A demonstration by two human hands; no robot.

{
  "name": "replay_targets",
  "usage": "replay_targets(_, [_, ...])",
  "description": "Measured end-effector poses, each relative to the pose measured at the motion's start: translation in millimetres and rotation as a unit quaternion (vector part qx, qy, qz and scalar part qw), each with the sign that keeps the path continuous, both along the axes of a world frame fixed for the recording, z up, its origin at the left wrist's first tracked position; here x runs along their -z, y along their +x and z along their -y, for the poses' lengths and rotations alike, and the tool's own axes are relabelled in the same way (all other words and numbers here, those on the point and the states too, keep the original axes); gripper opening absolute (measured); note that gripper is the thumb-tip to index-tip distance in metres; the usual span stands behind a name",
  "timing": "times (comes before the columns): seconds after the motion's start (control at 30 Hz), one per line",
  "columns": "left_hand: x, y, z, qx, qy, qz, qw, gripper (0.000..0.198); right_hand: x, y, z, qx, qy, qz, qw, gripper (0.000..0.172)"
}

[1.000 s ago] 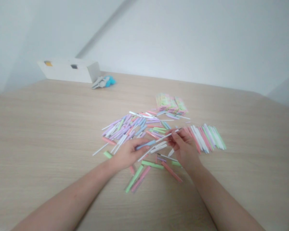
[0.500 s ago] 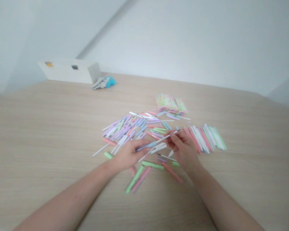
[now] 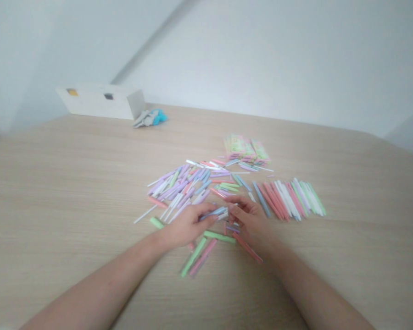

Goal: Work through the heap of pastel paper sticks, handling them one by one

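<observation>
My left fingers (image 3: pixel 206 217) are together, clamped on a thin pale-blue plastic stick (image 3: pixel 214 212); my right fingers (image 3: pixel 237 211) sit just beside it, grip can't tell.

Hands: two, left hand (image 3: pixel 188 225), right hand (image 3: pixel 251 223). Table (image 3: pixel 72 206): one. White box (image 3: pixel 99 101): one. Spots on box: two, yellow spot (image 3: pixel 72 92), dark spot (image 3: pixel 108 96). Blue-grey bundle (image 3: pixel 149 118): one. Stick piles: two, messy pile (image 3: pixel 181 188), neat row (image 3: pixel 289 199). Too many sticks to count. Green sticks near hands: three, top one (image 3: pixel 219 236). Stack of packs (image 3: pixel 247 150): one, packs too squished to count.
</observation>
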State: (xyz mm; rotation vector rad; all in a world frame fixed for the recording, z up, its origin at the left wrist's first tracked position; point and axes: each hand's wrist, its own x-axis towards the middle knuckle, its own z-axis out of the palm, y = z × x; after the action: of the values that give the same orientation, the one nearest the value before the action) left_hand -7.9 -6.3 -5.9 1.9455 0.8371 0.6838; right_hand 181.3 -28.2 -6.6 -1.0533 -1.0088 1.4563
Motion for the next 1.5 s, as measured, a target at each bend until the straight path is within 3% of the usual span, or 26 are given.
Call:
replay_targets(0.2, [0.4, -1, 0, -0.001, 0.002, -0.027, 1.0, 0.027, -1.7, 16, -10, 0.023, 0.033, -0.002, 0.999, 0.016])
replay_targets(0.33, [-4.5, -1, 2, 0.005, 0.002, -0.035, 0.999, 0.025, 4.5, 22, -13, 0.0, 0.043, 0.052, 0.998, 0.017])
replay_targets(0.53, [-11.6, -1, 5, 0.006, 0.006, -0.037, 0.999, 0.029, 3.9, 20, -11, -0.025, 0.026, 0.052, 0.998, 0.02])
replay_targets(0.8, [-4.9, -3, 1, 0.021, 0.038, -0.011, 0.999, 0.031, -2.3, 16, -9, -0.034, 0.011, 0.051, 0.998, 0.024])
replay_targets(0.9, [-5.6, -5, -2, 0.012, 0.039, 0.012, 0.999, 0.034, -12.6, 27, -13, 0.025, 0.026, 0.013, 0.999, 0.025])
replay_targets(1.07, [-3.7, -6, -6, -0.071, 0.061, 0.015, 0.995, 0.034, -29.0, 51, -22, 0.163, 0.054, 0.012, 0.985, 0.014])
replay_targets(1.2, [1.6, -8, -8, -0.115, 0.069, 0.001, 0.991, 0.035, -26.8, 59, -25, 0.192, 0.074, 0.051, 0.977, 0.011])
replay_targets(1.33, [4.3, -9, -9, -0.146, 0.058, -0.018, 0.987, 0.035, -21.3, 60, -25, 0.166, 0.066, 0.14, 0.974, 0.012])
replay_targets(1.4, [5.4, -10, -10, -0.158, 0.048, -0.014, 0.986, 0.034, -19.7, 59, -24, 0.115, 0.057, 0.214, 0.968, 0.013])
replay_targets(1.5, [7.1, -10, -12, -0.169, 0.038, -0.011, 0.985, 0.034, -17.4, 53, -19, 0.006, 0.082, 0.371, 0.925, 0.015])
